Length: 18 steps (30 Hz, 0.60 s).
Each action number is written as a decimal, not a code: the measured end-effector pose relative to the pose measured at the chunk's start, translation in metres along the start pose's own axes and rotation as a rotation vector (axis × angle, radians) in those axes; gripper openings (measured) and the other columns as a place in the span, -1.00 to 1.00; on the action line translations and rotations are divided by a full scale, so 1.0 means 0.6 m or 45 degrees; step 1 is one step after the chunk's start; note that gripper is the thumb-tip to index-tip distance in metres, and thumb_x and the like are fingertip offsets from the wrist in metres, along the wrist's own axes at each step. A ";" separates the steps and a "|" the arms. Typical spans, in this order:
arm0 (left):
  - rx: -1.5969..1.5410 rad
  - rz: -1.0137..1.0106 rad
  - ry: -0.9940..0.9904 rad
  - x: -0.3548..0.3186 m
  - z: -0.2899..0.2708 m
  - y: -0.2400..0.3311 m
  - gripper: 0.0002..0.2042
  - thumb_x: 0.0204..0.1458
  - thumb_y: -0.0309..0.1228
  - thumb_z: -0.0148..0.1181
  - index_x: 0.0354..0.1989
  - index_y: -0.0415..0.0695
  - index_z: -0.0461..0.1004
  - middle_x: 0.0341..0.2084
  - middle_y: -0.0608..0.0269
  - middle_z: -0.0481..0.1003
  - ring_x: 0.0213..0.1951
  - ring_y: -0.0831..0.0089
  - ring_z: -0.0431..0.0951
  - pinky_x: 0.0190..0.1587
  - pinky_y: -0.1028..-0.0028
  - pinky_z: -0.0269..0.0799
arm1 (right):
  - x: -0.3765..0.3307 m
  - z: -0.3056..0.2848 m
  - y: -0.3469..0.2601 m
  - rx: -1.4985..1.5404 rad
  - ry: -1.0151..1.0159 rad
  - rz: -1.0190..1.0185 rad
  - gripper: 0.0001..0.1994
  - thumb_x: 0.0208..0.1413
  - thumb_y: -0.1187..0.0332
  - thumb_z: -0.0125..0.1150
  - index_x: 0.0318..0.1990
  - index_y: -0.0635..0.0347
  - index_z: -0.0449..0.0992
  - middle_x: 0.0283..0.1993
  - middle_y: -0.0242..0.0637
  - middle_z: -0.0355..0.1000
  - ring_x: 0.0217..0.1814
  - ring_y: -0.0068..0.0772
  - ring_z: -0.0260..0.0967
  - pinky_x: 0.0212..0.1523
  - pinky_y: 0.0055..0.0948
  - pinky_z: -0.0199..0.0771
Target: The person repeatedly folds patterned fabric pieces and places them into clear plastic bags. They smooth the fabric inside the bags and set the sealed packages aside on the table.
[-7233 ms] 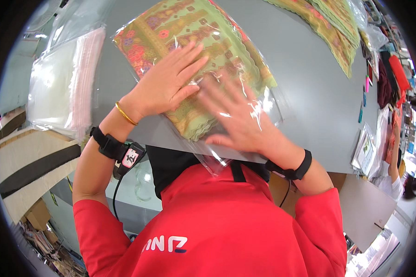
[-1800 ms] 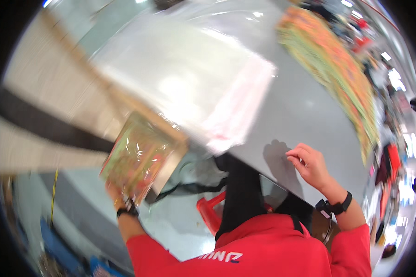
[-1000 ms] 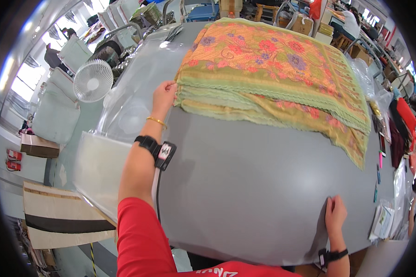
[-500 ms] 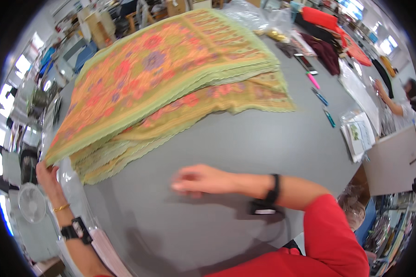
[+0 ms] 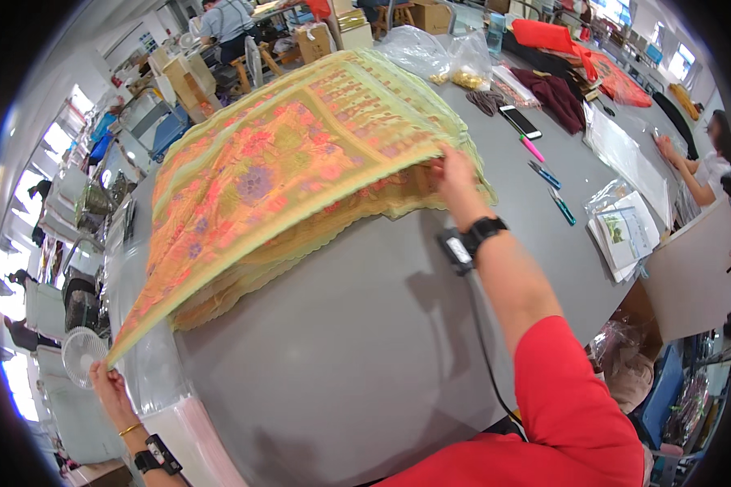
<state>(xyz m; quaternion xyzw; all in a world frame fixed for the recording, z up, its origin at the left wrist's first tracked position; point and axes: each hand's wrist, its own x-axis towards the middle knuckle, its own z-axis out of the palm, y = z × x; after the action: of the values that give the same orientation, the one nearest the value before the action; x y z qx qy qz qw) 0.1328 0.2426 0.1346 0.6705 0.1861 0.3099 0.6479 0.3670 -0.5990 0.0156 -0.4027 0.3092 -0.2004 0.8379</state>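
A stack of orange and green flowered cloths (image 5: pixel 300 162) lies on the grey table (image 5: pixel 365 349). My left hand (image 5: pixel 110 381) pinches the near left corner of the top cloth and lifts it off the stack. My right hand (image 5: pixel 455 174) grips the same cloth's edge at the stack's right side, raising it, so the top sheet hangs stretched between both hands above the pile.
A phone (image 5: pixel 521 122), pens (image 5: pixel 544 174), dark red garments (image 5: pixel 556 93) and clear bags (image 5: pixel 430 49) lie at the table's far right. Papers in plastic (image 5: pixel 625 235) lie near the right edge. A person (image 5: pixel 707 158) sits at the right. A small white fan (image 5: pixel 80 353) stands at left.
My right hand moved from the bare table to the stack's right edge and took hold of the top cloth. My left hand raised its corner, lifting the sheet.
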 end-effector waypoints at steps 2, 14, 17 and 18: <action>0.099 -0.089 -0.074 -0.055 0.005 -0.024 -0.95 0.31 -0.41 0.23 -0.14 -0.05 0.51 -0.51 0.47 0.44 -0.54 0.74 0.40 -0.56 0.70 0.31 | 0.006 -0.070 -0.045 -0.229 -0.100 -0.182 -0.72 0.28 0.40 0.21 0.10 0.14 0.40 -0.31 -0.21 0.57 -0.55 -0.45 0.50 -0.67 -0.52 0.39; 0.881 0.134 -0.596 -0.490 -0.032 0.014 -0.63 0.19 -0.70 0.06 0.17 -0.25 0.48 -0.08 0.20 0.37 -0.08 0.42 0.49 -0.15 0.48 0.58 | -0.226 -0.527 -0.299 -1.253 -0.823 -0.414 -0.62 0.37 0.44 0.00 0.28 0.17 0.50 -0.02 -0.26 0.66 0.04 -0.47 0.60 -0.20 -0.50 0.56; 1.256 0.402 -0.524 -0.589 -0.065 0.020 -0.70 0.18 -0.65 0.12 0.09 -0.28 0.51 -0.16 0.14 0.34 -0.14 0.36 0.49 -0.17 0.47 0.60 | -0.289 -0.621 -0.346 -1.437 -0.839 -0.240 -0.61 0.35 0.47 0.02 0.30 0.18 0.48 0.10 -0.23 0.64 0.18 -0.46 0.56 -0.09 -0.49 0.52; 1.278 0.305 -0.442 -0.614 -0.081 0.023 -0.74 0.19 -0.64 0.13 0.05 -0.28 0.53 -0.18 0.14 0.34 -0.17 0.36 0.49 -0.19 0.47 0.59 | -0.304 -0.642 -0.354 -1.552 -0.735 -0.151 -0.60 0.34 0.48 0.03 0.31 0.18 0.47 0.12 -0.22 0.64 0.19 -0.46 0.56 -0.07 -0.50 0.51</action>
<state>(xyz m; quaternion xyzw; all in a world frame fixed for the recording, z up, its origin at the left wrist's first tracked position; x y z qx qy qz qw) -0.1731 0.0379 0.0821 0.9553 0.1236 0.1394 0.2296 -0.0459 -0.8310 0.0640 -0.8570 0.1080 0.0796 0.4976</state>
